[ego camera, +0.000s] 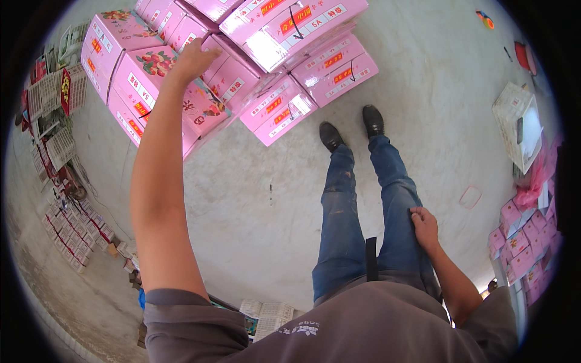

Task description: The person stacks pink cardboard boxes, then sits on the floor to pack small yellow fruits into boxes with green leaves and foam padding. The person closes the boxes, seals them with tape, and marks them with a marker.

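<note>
My left hand (194, 60) reaches out over a stack of pink printed cartons and touches the top of one pink carton (156, 63) with fruit pictures. Its thumb stands apart from the fingers, and I see nothing held in it. The fingertips are partly hidden behind the hand. To its right, a pink carton (236, 68) is set lower, beside a taller stack of cartons (290, 27) with a black pen mark on its side. My right hand (425, 227) hangs by my right thigh, fingers curled, with a small dark object (410, 210) at the fingertips, perhaps a marker pen.
More pink cartons (336, 68) stand in front of my shoes. White plastic crates (50, 93) are at the left, near strapped stacks of small boxes (75, 231). A white crate (517, 122) and piled pink boxes (526, 247) line the right. A pinkish loop (470, 186) lies on the concrete floor (254, 236).
</note>
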`<state>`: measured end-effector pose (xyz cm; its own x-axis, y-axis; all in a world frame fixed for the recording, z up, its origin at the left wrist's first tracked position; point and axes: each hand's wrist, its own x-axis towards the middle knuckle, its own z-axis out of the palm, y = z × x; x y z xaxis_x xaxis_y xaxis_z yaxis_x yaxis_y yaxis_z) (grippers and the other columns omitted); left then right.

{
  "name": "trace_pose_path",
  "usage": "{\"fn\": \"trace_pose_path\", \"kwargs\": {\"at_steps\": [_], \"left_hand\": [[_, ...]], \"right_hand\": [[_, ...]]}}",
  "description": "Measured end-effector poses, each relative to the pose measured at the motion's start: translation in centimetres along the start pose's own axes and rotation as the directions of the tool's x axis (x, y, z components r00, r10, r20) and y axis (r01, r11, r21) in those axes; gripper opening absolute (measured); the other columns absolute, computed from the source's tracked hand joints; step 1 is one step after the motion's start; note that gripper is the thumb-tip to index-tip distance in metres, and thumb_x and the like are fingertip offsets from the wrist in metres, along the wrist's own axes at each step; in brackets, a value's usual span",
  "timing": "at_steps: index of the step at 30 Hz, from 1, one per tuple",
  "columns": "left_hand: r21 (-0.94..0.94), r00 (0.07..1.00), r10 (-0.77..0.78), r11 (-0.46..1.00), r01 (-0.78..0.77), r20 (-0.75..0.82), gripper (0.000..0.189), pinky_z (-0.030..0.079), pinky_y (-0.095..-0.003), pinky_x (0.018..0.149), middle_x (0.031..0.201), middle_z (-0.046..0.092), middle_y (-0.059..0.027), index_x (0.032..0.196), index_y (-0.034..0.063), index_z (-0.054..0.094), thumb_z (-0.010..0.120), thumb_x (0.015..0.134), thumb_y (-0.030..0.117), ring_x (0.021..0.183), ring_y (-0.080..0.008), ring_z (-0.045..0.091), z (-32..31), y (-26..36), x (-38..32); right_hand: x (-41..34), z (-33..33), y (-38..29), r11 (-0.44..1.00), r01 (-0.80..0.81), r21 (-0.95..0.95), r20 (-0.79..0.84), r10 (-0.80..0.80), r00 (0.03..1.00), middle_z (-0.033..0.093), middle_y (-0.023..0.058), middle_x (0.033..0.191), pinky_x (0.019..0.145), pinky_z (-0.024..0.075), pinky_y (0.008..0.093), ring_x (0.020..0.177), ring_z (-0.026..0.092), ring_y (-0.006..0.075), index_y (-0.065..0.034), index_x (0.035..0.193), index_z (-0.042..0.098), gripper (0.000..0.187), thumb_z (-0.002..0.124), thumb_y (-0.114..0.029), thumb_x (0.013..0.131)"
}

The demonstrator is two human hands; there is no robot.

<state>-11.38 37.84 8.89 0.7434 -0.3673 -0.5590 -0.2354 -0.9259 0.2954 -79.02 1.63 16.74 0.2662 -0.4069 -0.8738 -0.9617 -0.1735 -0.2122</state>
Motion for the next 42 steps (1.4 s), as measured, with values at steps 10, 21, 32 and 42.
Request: {"fn": "trace_pose_path", "kwargs": {"at_steps": [10, 21, 32, 42], "left_hand": [[0.267, 0.995, -0.099, 0.959, 0.098, -0.008, 0.107, 0.055, -0.0475, 0.106, 0.144, 0.055, -0.0346, 0.146, -0.012, 0.053, 0.084, 0.078, 0.064, 0.13, -0.043, 0.064, 2.7, 1.4, 4.6], [0.205, 0.998, -0.001, 0.979, 0.014, -0.066, 0.101, 0.054, -0.0454, 0.11, 0.142, 0.062, -0.0294, 0.148, -0.0093, 0.053, 0.09, 0.075, 0.05, 0.13, -0.0404, 0.065, 2.5, 0.6, 4.2], [0.062, 0.999, 0.027, 0.998, -0.025, -0.03, 0.097, 0.051, -0.0451, 0.113, 0.144, 0.057, -0.0355, 0.147, -0.0128, 0.051, 0.092, 0.077, 0.04, 0.134, -0.0454, 0.061, 3.5, 0.3, 4.6], [-0.009, 0.922, 0.094, 0.994, -0.105, -0.376, 0.076, 0.043, -0.0443, 0.119, 0.15, 0.059, -0.03, 0.15, -0.0075, 0.052, 0.076, 0.097, 0.042, 0.141, -0.0406, 0.057, -0.9, 3.5, -5.2]], "right_hand": [[-0.2, 1.2, 0.6, 1.0, 0.013, 0.005, -0.009, -0.013, 1.0, 0.074, 0.0041, 0.089, 0.078, 0.0522, 0.0293, 0.081, 0.065, 0.0126, -0.0033, 0.117, 0.075, 0.025, 0.064, -0.019, 0.102], [0.1, 0.7, -1.2, 0.998, -0.055, 0.026, 0.024, 0.055, 0.998, 0.077, 0.0082, 0.095, 0.082, 0.0539, 0.0317, 0.086, 0.07, 0.0161, -0.0033, 0.118, 0.075, 0.026, 0.064, -0.02, 0.102], [0.4, 0.6, -1.7, 0.999, -0.027, -0.035, 0.032, 0.028, 0.999, 0.076, 0.0078, 0.093, 0.082, 0.0536, 0.0325, 0.085, 0.069, 0.0161, -0.0041, 0.118, 0.075, 0.027, 0.063, -0.021, 0.101], [1.3, -0.2, -2.1, 1.0, 0.025, 0.007, 0.035, -0.025, 0.999, 0.075, 0.0069, 0.095, 0.083, 0.0531, 0.0319, 0.088, 0.068, 0.0165, -0.0029, 0.12, 0.074, 0.028, 0.062, -0.022, 0.102]]}}
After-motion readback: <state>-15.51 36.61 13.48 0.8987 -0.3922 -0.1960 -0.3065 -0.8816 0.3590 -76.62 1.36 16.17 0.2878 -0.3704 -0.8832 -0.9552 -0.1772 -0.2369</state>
